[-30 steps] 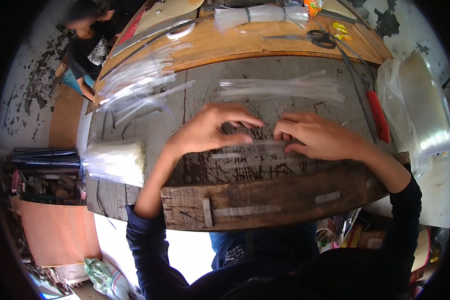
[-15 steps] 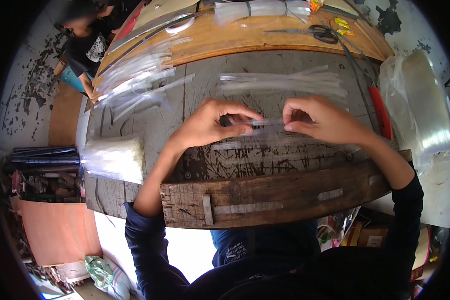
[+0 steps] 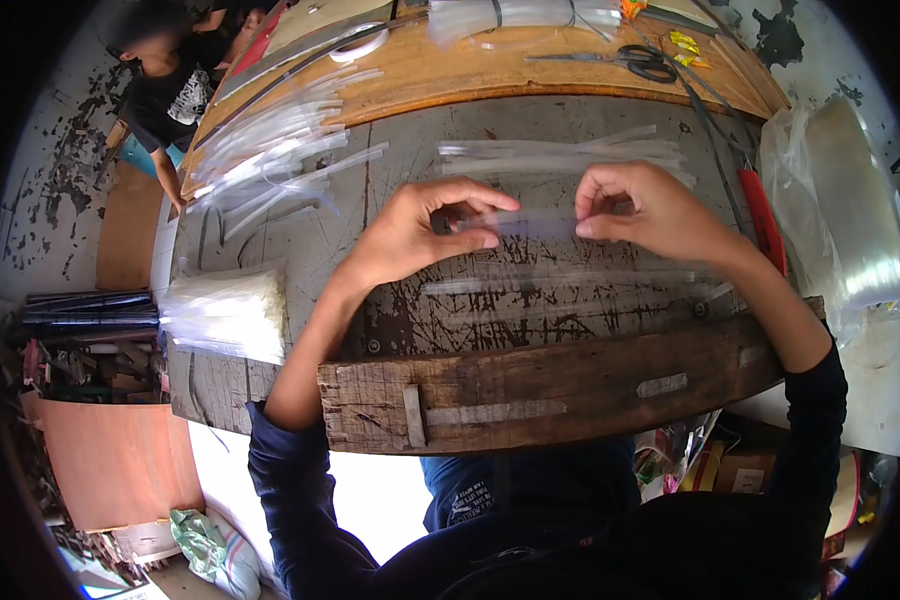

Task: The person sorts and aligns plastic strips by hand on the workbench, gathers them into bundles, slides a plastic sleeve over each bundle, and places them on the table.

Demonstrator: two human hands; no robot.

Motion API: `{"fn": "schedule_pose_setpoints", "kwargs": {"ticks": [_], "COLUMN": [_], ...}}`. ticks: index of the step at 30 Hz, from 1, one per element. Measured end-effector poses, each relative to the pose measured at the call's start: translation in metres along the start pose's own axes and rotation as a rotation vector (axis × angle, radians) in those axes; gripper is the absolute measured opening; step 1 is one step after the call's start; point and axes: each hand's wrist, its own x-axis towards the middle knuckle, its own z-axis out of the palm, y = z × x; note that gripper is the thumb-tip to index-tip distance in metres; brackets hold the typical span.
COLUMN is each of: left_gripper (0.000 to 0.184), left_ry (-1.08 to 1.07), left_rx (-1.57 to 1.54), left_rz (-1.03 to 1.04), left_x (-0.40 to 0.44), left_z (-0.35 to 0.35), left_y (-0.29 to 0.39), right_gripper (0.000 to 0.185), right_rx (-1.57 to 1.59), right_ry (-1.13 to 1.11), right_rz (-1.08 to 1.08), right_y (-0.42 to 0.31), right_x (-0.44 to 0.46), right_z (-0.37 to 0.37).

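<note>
Between my two hands a clear plastic strip (image 3: 542, 223) is stretched out above the scratched grey table (image 3: 390, 325). My left hand (image 3: 405, 235) holds its left end, thumb below and fingers above. The other end is pinched by the thumb and fingertips of my right hand (image 3: 638, 212). More clear strips (image 3: 515, 284) lie flat on the table nearer to me. Just beyond my hands rests a loose pile of clear strips (image 3: 560, 160).
A thick wooden beam (image 3: 570, 395) runs along the near edge. Left lie a strip bundle (image 3: 230, 312) and scattered strips (image 3: 280, 150). Black scissors (image 3: 650, 65) and a tape roll (image 3: 362, 44) are at the back. Rightward are a red-handled tool (image 3: 762, 225) and plastic roll (image 3: 855, 200). Another person (image 3: 165, 105) is far left.
Both hands have moved slightly away from the beam with the strip, my right hand farther than my left. The person at far left has shifted a little.
</note>
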Motion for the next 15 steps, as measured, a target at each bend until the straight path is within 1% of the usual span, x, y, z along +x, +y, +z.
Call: {"fn": "schedule_pose_setpoints", "kwargs": {"ticks": [2,4,6,8,10,11,12,13,14,15], "left_gripper": [0.037,0.038,0.039,0.039,0.039,0.033,0.033,0.029,0.025,0.025], "left_ry": [0.063,0.085,0.174,0.203,0.323,0.363,0.361,0.367,0.373,0.373], "left_rx": [0.0,-0.002,0.051,0.097,0.215,0.207,0.206,0.304,0.403,0.403], "left_rz": [-0.13,-0.12,-0.14,-0.111,-0.095,-0.106,-0.106,-0.087,-0.068,-0.069], "left_x": [0.001,0.002,0.008,0.012,0.016,0.016,0.016,0.015,0.014,0.014], "left_z": [-0.002,-0.003,-0.005,-0.006,-0.006,-0.006,-0.006,-0.007,-0.007,-0.006], "left_y": [0.003,0.002,0.002,-0.004,-0.008,-0.011,-0.013,-0.014,-0.014,-0.015], "right_gripper": [0.014,0.013,0.013,0.014,0.015,0.015,0.015,0.015,0.015,0.015], "right_rx": [-0.058,-0.115,-0.154,-0.175,-0.215,-0.214,-0.294,-0.375,-0.374,-0.375], "right_ry": [0.037,0.072,0.174,0.205,0.272,0.273,0.377,0.48,0.481,0.478], "right_rz": [0.006,0.009,-0.051,-0.069,-0.105,-0.102,-0.191,-0.281,-0.281,-0.245], "right_y": [0.005,0.008,0.011,0.017,0.022,0.023,0.022,0.02,0.015,0.004], "right_x": [0.002,0.005,0.008,0.014,0.018,0.018,0.019,0.02,0.018,0.013], "right_z": [-0.004,-0.009,-0.013,-0.016,-0.018,-0.018,-0.017,-0.016,-0.015,-0.015]}}
